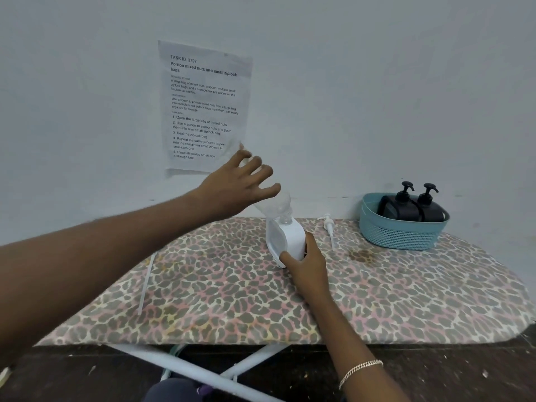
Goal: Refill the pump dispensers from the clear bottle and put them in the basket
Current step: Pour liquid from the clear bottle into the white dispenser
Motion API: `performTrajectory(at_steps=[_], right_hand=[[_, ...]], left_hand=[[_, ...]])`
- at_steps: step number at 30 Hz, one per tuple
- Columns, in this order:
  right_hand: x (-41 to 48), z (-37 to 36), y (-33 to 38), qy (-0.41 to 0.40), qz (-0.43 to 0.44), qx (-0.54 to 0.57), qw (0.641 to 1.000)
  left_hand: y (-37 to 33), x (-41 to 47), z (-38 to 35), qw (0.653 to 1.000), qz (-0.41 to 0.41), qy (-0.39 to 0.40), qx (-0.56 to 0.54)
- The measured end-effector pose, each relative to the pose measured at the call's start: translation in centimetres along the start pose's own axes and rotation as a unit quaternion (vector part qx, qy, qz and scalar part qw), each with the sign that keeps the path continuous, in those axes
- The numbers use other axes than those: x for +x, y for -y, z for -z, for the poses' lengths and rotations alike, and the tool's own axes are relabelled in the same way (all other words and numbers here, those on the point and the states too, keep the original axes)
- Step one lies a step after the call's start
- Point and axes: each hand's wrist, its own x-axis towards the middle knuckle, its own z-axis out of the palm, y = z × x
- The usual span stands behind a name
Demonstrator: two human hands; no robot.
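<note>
My left hand holds the clear bottle tipped mouth-down, its neck in the opening of a white dispenser standing on the leopard-print board. The fingers are curled around the bottle's raised base. My right hand grips the white dispenser low on its right side. The dispenser's white pump head lies on the board just to the right, apart from it. Two black pump dispensers stand upright in the teal basket at the far right.
A white straw-like tube lies on the board's left part. A printed sheet hangs on the wall behind. The board's metal legs cross below its near edge, above a dark floor.
</note>
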Motion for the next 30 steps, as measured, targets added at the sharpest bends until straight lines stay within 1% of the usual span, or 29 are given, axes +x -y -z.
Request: performTrajectory(at_steps=[3,5,7,9,11,12,13,15,16,17,18,21,25,30], right_hand=[[-0.1,0.0,0.1,0.001,0.005,0.004,1.0],[-0.2,0.0,0.2,0.002,0.008,0.004,1.0],[-0.3,0.0,0.4,0.001,0.008,0.001,1.0],[-0.3,0.0,0.4,0.003,0.009,-0.001,1.0],[-0.3,0.0,0.3,0.004,0.01,-0.003,1.0],[-0.3,0.0,0.2,0.004,0.009,-0.004,1.0],[-0.3,0.0,0.2,0.005,0.009,-0.005,1.0],[-0.2,0.0,0.2,0.005,0.006,-0.006,1.0],[-0.2,0.0,0.3,0.005,0.006,-0.006,1.0],[-0.2,0.0,0.3,0.005,0.007,-0.006,1.0],[-0.2,0.0,0.2,0.006,0.008,-0.007,1.0],[-0.1,0.0,0.1,0.008,0.007,-0.01,1.0],[0.0,0.1,-0.1,0.007,0.01,-0.01,1.0],[0.1,0.1,-0.2,0.007,0.011,-0.004,1.0]], left_hand=[[-1.8,-1.9,-0.6,0.993,0.093,0.033,-0.065],[-3.4,-3.1,-1.1,0.98,0.156,0.052,-0.113],[-4.9,-4.2,-1.8,0.958,0.219,0.066,-0.175],[-6.0,-5.2,-2.4,0.924,0.29,0.068,-0.24],[-6.8,-6.0,-2.9,0.872,0.374,0.057,-0.311],[-7.2,-6.3,-3.1,0.836,0.418,0.052,-0.352],[-7.6,-6.5,-3.2,0.791,0.464,0.04,-0.396],[-8.3,-6.8,-3.5,0.691,0.554,0.002,-0.464],[-8.6,-7.0,-3.5,0.651,0.585,-0.009,-0.484],[-8.9,-7.2,-3.7,0.622,0.605,-0.015,-0.496],[-9.3,-7.4,-3.8,0.606,0.618,-0.016,-0.501],[-10.8,-8.1,-3.9,0.584,0.637,-0.005,-0.504],[-12.5,-8.5,-3.4,0.578,0.643,-0.015,-0.503],[-13.1,-9.0,-3.0,0.558,0.645,-0.015,-0.521]])
